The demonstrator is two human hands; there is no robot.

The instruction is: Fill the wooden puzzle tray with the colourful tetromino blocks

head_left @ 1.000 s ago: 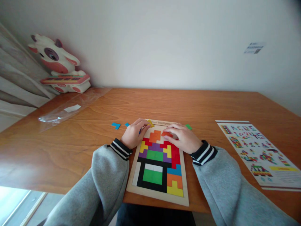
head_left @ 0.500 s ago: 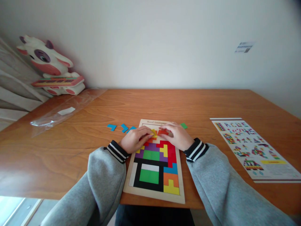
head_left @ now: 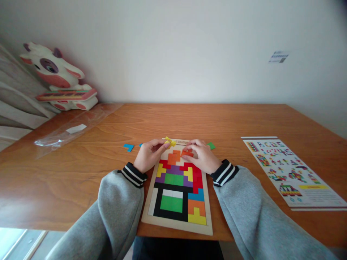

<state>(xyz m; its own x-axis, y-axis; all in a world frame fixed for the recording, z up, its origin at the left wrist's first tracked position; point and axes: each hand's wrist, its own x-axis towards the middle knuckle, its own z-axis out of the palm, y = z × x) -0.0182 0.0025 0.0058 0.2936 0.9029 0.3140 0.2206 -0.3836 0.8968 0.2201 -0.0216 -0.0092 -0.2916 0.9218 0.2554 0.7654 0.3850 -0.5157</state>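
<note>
A wooden puzzle board lies near the table's front edge, its lower part filled with coloured block pieces. My left hand is over the board's upper left, pinching a yellow puzzle piece between thumb and fingers; whether it is one piece or two I cannot tell. My right hand is over the upper right, fingers closed on an orange-red puzzle piece. Between the hands, an orange piece rests on the board above the red pieces. My fingers hide part of the board's top.
On the table left of the board is a blue piece; a green piece is beyond my right hand. A printed pattern sheet lies at right. At back left are a clear plastic bag and a cow-shaped toy keyboard.
My left hand has lifted the yellow piece up and away from the board, to the left. The orange piece beneath now shows. My right hand stays nearly in place with its orange-red piece.
</note>
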